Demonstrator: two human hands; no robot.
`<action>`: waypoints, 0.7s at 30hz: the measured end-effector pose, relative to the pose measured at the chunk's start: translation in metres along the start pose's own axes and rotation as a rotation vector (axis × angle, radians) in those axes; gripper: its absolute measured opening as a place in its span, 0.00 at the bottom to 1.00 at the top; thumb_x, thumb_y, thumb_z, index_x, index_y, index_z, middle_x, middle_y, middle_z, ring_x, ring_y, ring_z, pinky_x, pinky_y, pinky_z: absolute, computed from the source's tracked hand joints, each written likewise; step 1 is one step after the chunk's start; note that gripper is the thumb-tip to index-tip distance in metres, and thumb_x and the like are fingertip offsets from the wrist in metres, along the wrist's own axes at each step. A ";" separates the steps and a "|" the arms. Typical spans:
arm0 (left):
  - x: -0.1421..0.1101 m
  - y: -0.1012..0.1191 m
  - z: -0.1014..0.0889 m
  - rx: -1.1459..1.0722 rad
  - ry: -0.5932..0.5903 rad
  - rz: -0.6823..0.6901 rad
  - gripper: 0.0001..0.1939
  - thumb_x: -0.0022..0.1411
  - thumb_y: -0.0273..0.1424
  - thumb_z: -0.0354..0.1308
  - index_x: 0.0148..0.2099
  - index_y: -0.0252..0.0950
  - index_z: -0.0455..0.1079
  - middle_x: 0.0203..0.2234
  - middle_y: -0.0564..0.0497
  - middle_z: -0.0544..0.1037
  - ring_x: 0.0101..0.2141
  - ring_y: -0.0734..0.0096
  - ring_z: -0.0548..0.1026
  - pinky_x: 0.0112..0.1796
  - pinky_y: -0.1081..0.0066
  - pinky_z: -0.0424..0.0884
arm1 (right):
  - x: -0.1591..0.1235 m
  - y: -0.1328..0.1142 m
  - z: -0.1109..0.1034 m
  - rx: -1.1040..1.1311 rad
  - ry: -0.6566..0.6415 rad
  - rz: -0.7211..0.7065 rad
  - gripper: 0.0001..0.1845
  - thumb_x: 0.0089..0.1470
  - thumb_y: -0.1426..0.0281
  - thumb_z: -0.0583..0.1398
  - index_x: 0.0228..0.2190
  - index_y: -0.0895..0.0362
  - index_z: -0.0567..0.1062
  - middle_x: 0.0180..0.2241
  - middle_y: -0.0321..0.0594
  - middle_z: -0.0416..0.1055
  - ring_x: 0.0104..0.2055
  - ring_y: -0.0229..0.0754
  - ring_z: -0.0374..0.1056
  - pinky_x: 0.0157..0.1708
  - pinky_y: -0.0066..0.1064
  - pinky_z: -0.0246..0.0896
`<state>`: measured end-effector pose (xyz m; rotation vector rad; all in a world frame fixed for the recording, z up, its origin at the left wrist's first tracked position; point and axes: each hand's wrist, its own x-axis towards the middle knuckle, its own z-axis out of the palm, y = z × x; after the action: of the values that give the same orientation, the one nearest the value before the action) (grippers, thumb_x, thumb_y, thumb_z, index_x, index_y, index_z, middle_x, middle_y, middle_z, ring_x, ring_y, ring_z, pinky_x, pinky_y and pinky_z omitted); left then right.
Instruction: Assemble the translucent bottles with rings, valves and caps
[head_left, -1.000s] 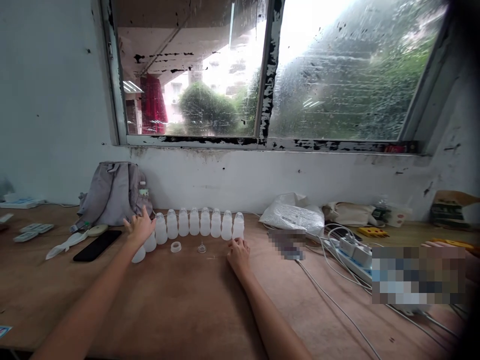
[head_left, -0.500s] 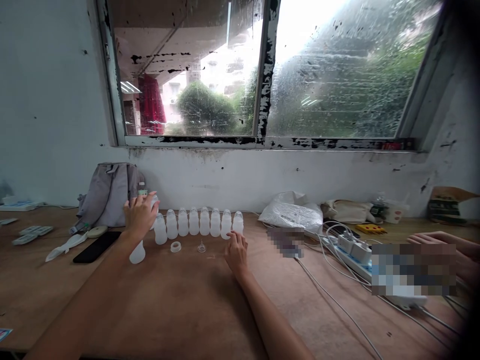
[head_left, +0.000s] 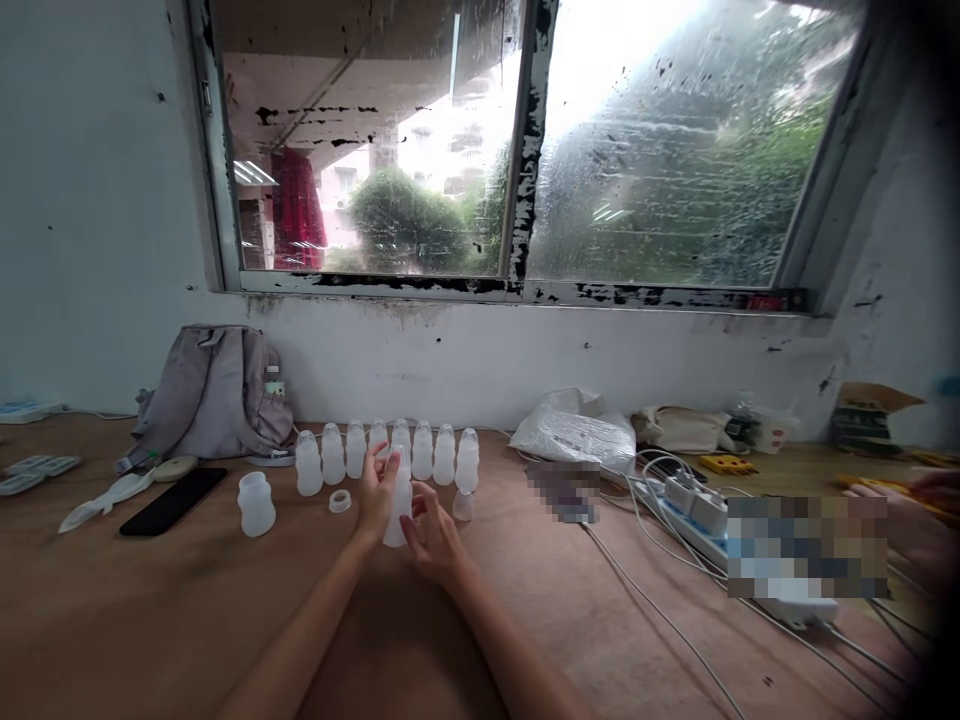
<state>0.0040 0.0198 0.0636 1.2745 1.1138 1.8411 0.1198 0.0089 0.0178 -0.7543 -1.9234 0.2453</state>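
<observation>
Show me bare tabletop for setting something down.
Free: in front of the black smartphone and uncapped bottle, left of the left forearm; also between the right forearm and the nearest white cable. Crowded: the row of bottles with a translucent ring before it, and the right end, around the power strip.

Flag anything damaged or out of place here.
Window frame: patchy black marks along it and down the middle post, like peeling paint. One bottle stands uncapped, apart from the capped row. Nothing looks spilled.

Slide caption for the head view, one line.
Left hand and right hand hold a pale bottle in front of a row of bottles.
</observation>
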 end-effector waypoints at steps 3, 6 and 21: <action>0.002 -0.026 -0.002 -0.111 0.118 -0.152 0.23 0.54 0.46 0.50 0.47 0.37 0.62 0.33 0.48 0.72 0.28 0.72 0.71 0.28 0.75 0.67 | -0.001 -0.003 0.007 0.015 -0.016 0.051 0.23 0.50 0.69 0.52 0.49 0.55 0.55 0.31 0.38 0.66 0.29 0.38 0.64 0.30 0.29 0.60; 0.005 -0.043 -0.005 -0.134 0.151 -0.211 0.23 0.55 0.47 0.47 0.45 0.36 0.62 0.35 0.46 0.73 0.30 0.71 0.72 0.30 0.73 0.68 | -0.001 0.001 0.011 0.029 0.003 0.103 0.18 0.52 0.68 0.51 0.46 0.55 0.58 0.27 0.35 0.65 0.24 0.36 0.63 0.27 0.26 0.59; -0.035 -0.039 0.007 0.197 -0.420 0.131 0.37 0.53 0.37 0.56 0.60 0.38 0.41 0.58 0.43 0.52 0.56 0.63 0.52 0.54 0.64 0.50 | 0.016 0.018 -0.014 0.280 0.280 0.351 0.16 0.51 0.62 0.52 0.39 0.56 0.69 0.27 0.38 0.69 0.28 0.38 0.65 0.28 0.27 0.60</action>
<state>0.0238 0.0093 0.0155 1.7858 1.0123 1.4777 0.1342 0.0309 0.0276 -0.8821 -1.4493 0.5809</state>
